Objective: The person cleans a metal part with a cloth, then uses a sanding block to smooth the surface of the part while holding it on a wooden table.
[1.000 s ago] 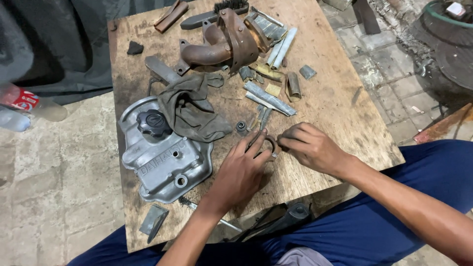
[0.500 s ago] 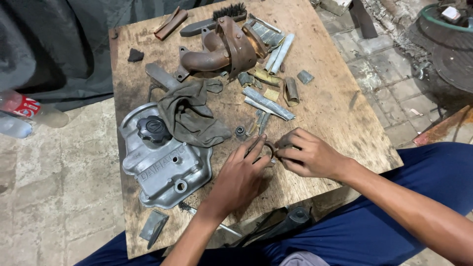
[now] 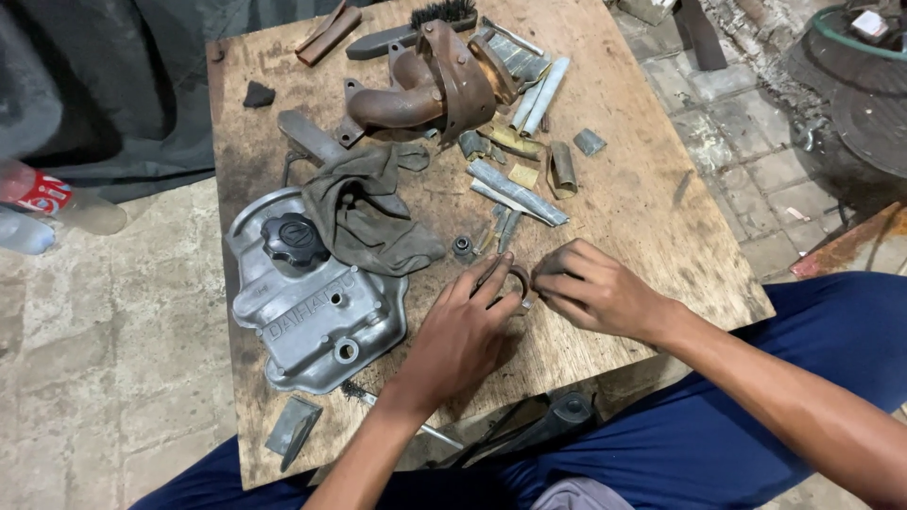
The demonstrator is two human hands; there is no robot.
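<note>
My left hand [image 3: 463,326] presses on a small rusty ring-shaped part [image 3: 517,274] lying on the wooden board [image 3: 642,198], fingers spread over its left side. My right hand [image 3: 590,288] pinches the same ring from the right, with thumb and fingers curled at its edge. Most of the ring is hidden under the fingers. Just beyond it lies a small dark nut [image 3: 462,246] and thin metal strips [image 3: 515,194].
A grey engine valve cover [image 3: 316,316] with a black cap [image 3: 293,236] lies at the left, a dirty rag [image 3: 368,212] over it. A rusty pipe manifold [image 3: 425,90], a wire brush [image 3: 416,28] and metal scraps sit at the back. Bottles [image 3: 47,203] lie on the floor.
Both hands stay on the ring; the right hand's fingers have curled in tighter at its edge. The view shifted slightly.
</note>
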